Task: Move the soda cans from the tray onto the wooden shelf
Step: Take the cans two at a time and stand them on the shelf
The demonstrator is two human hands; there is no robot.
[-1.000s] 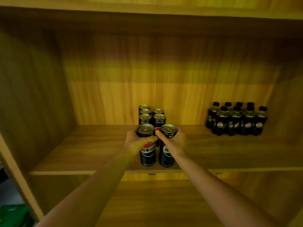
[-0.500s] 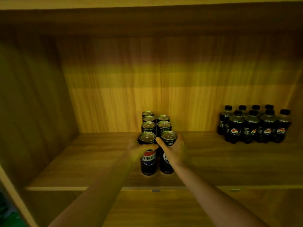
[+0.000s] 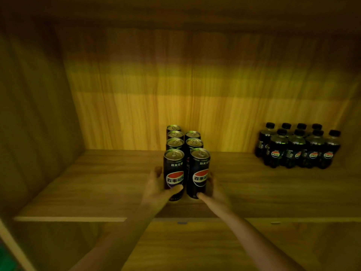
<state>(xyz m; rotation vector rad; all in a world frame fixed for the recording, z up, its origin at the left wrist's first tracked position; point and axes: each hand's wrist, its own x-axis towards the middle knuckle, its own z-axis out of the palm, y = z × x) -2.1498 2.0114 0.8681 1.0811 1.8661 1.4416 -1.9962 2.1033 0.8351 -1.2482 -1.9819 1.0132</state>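
My left hand (image 3: 156,187) is wrapped around the lower part of the front left can (image 3: 173,174), thumb across its front below the red, white and blue logo, the other fingers (image 3: 157,170) showing past its left side. My right hand (image 3: 214,189) holds the front right can (image 3: 198,173) the same way low down, thumb pointing in at its base, the rest of the fingers behind its right side. Both cans stand upright on the wooden shelf (image 3: 97,182), side by side and nearly touching, well forward of the back panel. I cannot tell whether their bases rest fully on the board, since my hands cover part of them.

Directly behind these two stand five more cans (image 3: 175,142) in two files running toward the back: three on the left, two on the right, close together, only their silver tops and dark shoulders in view.

Far to the right on the same shelf, against the back corner, a cluster of small dark bottles (image 3: 297,147) with black caps stands in two rows, well apart from the cans.
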